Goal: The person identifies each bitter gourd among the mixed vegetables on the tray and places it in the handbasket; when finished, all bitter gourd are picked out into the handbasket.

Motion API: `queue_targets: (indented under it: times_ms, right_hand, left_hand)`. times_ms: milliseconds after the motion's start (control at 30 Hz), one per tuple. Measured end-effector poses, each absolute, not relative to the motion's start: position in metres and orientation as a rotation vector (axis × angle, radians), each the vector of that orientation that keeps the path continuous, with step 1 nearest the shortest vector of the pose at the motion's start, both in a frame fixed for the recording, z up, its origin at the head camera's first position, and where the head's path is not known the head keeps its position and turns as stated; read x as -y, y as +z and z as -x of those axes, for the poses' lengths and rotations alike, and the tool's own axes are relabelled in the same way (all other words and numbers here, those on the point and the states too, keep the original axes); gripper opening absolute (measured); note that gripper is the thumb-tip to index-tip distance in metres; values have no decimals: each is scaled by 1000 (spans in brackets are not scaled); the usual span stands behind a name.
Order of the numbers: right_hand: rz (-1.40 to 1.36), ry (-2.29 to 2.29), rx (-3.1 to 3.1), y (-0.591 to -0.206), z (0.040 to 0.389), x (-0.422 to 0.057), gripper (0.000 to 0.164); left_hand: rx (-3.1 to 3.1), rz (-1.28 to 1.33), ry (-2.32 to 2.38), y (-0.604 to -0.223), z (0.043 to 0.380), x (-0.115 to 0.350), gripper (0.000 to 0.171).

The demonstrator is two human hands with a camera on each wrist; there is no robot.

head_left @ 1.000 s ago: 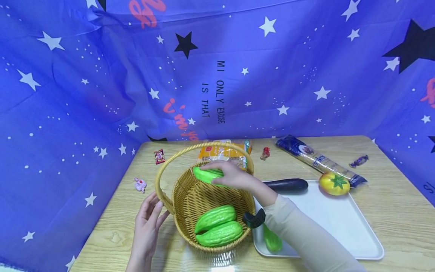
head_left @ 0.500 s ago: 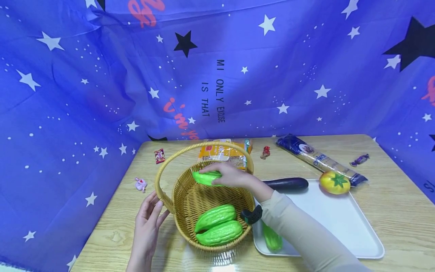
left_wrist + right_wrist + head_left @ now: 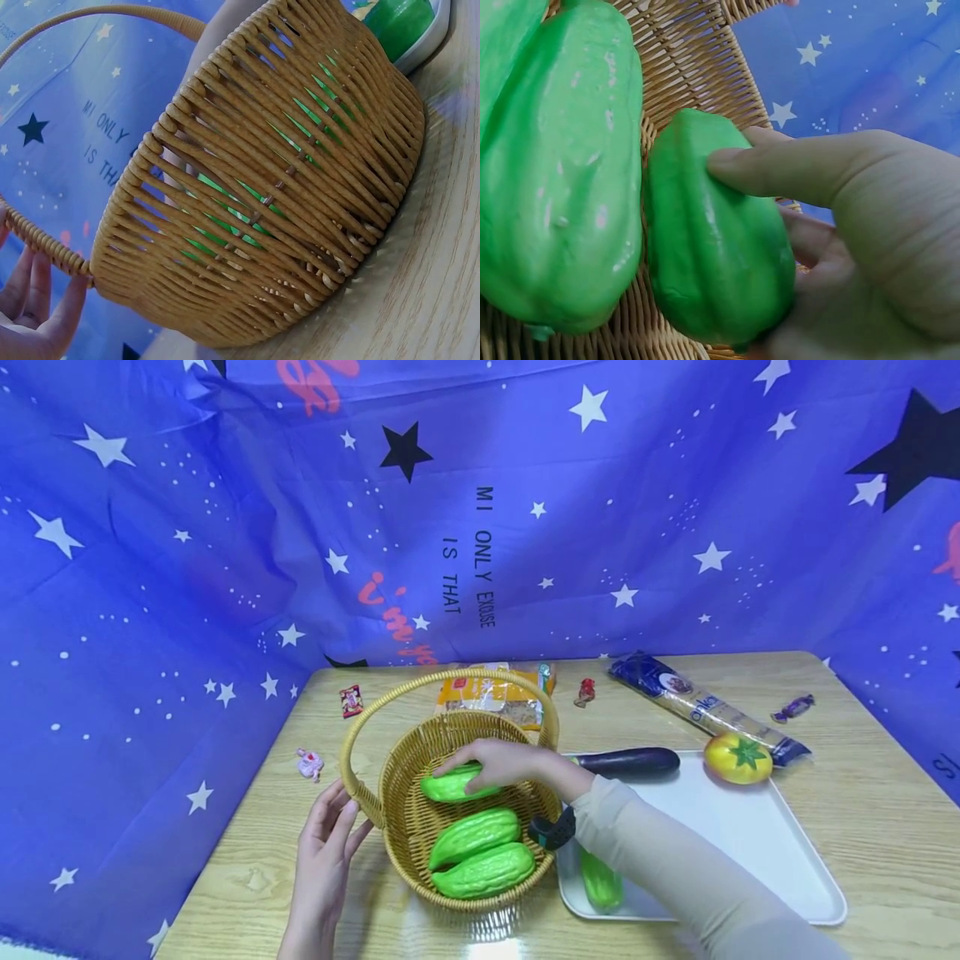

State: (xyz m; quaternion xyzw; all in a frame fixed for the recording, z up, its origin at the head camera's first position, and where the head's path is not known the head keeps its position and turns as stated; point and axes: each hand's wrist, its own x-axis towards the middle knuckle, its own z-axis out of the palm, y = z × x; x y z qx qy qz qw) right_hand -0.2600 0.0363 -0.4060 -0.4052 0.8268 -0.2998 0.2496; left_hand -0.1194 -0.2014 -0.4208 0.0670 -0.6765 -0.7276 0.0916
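A round wicker basket (image 3: 411, 827) stands on the table, its arched handle raised. My left hand (image 3: 324, 856) pinches the foot of the handle (image 3: 46, 246) at the basket's left side. Inside the basket, toward the back, my right hand (image 3: 502, 762) holds a green bitter melon (image 3: 446, 787). In the right wrist view the thumb lies across the top of this bitter melon (image 3: 705, 247), with fingers on its far side. Two more bitter melons, a rear one (image 3: 480, 833) and a front one (image 3: 487, 870), lie side by side at the basket's front.
Right of the basket is a white tray (image 3: 750, 852) with an eggplant (image 3: 633, 762), a yellow fruit (image 3: 738, 758) at its back corner and a green vegetable (image 3: 602, 883) partly under the right sleeve. Behind lie a noodle packet (image 3: 697, 702), an orange bag (image 3: 495, 693) and several wrapped candies (image 3: 351, 702).
My right hand has lowered the bitter melon deeper into the basket and slightly toward the front. The left hand stays at the handle.
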Motion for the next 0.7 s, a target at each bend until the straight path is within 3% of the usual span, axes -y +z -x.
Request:
queue_targets:
  times_ms: [700]
  right_hand:
    - [1178,-686,-2101,-418,255,-18,57]
  left_hand:
    - [1985,-210,-2163,-423,121,202,41]
